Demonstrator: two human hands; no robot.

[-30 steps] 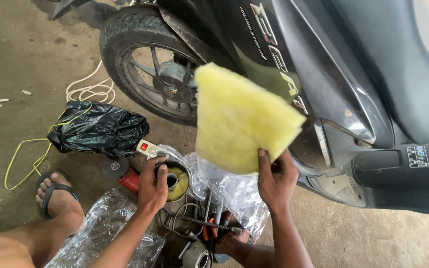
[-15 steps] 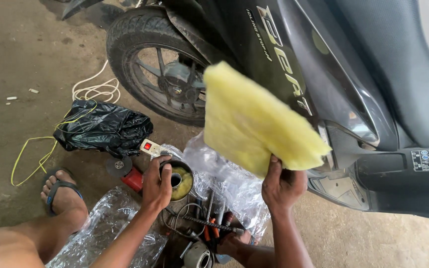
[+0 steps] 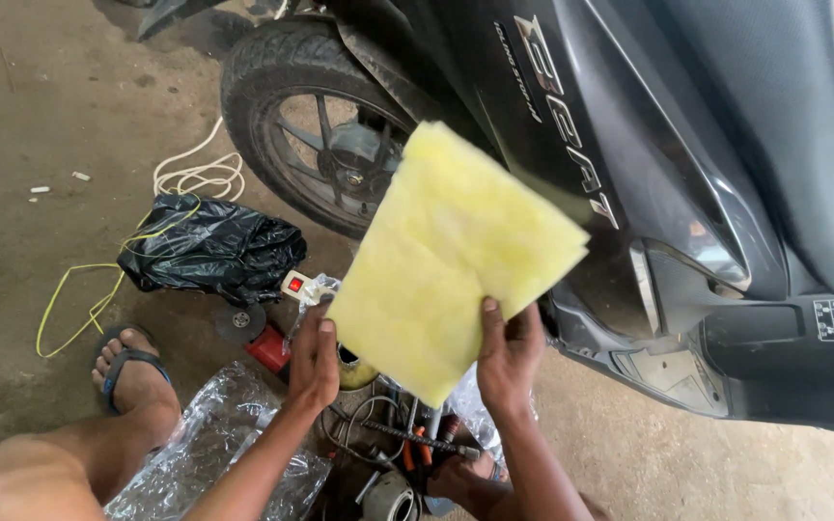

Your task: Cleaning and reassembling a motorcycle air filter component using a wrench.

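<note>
The person's right hand (image 3: 509, 359) gripped a pale yellow, rectangular sheet of soft fibrous material (image 3: 451, 260) at its lower edge, thumb lying flat on the near face and the other fingers curled behind it. The sheet was held up in the air in front of the dark grey scooter body (image 3: 649, 183), tilted so that its long axis ran from lower left to upper right, with one corner pointing up toward the black spoked rear wheel (image 3: 316, 130) and the opposite lower corner pointing down between the two hands.

The left hand (image 3: 315, 359) was lower, just beside the sheet's lower left edge, its fingers bent down over a small round yellow-rimmed container (image 3: 354, 371) that was mostly hidden; how tightly it was held could not be told. Close by lay a white switch box with a red button (image 3: 298, 285), a crumpled black plastic bag (image 3: 209, 249), a coiled white cord (image 3: 195, 174) and a yellow wire (image 3: 74, 299) on the concrete floor (image 3: 31, 116). A foot in a blue sandal (image 3: 132, 371) rested next to crinkled clear plastic wrap (image 3: 214, 439).
</note>
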